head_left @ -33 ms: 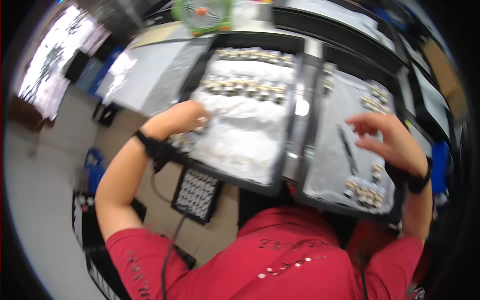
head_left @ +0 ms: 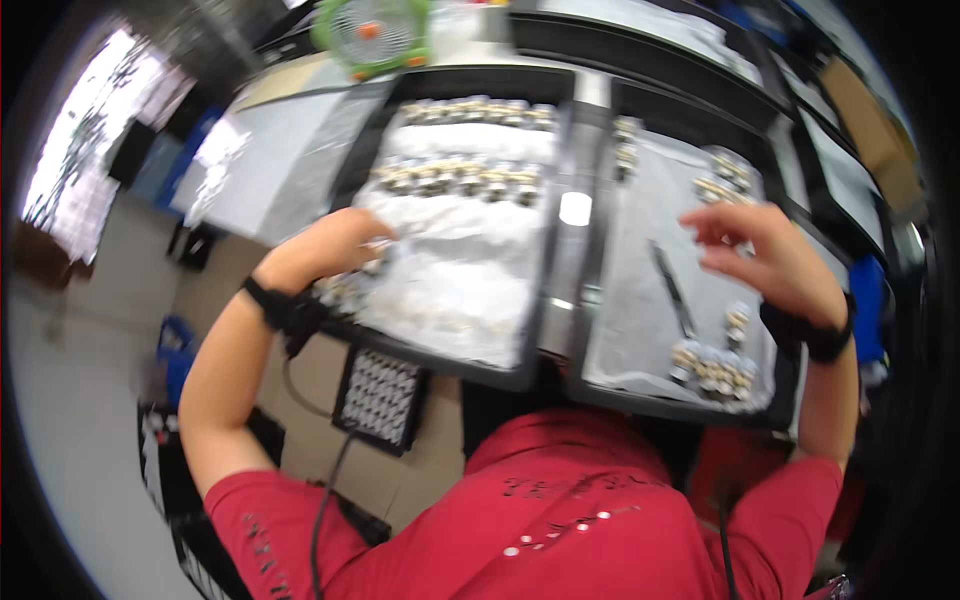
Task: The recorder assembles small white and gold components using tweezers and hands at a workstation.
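Note:
My left hand [head_left: 340,245] is closed at the left edge of the left black tray [head_left: 450,370]. Its fingertips pinch what looks like a small cream-and-metal cylindrical part [head_left: 376,256], blurred and partly covered. More such parts [head_left: 340,296] lie below that hand, in the tray's near-left corner. Over the right side of the right black tray [head_left: 640,398], my right hand [head_left: 765,255] hovers with fingers curved and thumb apart. A pale spot shows between those fingers, too blurred to name. Dark tweezers [head_left: 672,290] lie on the white lining left of this hand.
Two rows of parts [head_left: 460,178] cross the left tray between white padding [head_left: 450,235]. Part clusters [head_left: 712,372] sit along the right tray's edges. A green fan [head_left: 372,35] stands behind. Below the left tray is a dark rack of round pieces [head_left: 378,398]; a cable [head_left: 330,500] hangs nearby.
The view has shifted, so trays and fan sit farther left in the picture. Against the trays, my right hand has moved slightly right and away. My left hand stays closed near the same corner.

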A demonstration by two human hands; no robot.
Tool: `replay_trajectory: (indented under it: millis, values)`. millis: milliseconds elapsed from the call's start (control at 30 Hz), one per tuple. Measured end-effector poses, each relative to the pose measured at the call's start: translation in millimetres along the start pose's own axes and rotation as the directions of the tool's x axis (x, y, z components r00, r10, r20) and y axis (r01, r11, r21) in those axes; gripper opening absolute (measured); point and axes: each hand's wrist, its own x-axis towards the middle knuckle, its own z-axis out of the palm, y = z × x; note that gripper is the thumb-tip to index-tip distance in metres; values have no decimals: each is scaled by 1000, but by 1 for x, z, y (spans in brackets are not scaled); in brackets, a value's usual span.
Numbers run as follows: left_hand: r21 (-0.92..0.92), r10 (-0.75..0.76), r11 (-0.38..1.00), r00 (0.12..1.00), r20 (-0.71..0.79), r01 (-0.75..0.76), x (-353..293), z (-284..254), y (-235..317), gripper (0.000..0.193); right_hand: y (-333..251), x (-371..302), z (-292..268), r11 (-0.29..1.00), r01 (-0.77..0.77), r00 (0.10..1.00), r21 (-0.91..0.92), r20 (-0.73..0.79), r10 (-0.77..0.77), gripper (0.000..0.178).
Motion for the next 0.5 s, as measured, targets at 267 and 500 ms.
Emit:
replay_trajectory:
  millis: [267,500]
  values:
    - [-388,232,832,884,-406,-396,3,-46,128,25,119,-28,-35,887,-409,912,-215,-99,397,32]
    - [-722,376,435,837,-397,-538,37,-36,216,16,157,11,19,767,-268,960,-583,-96,263,67]
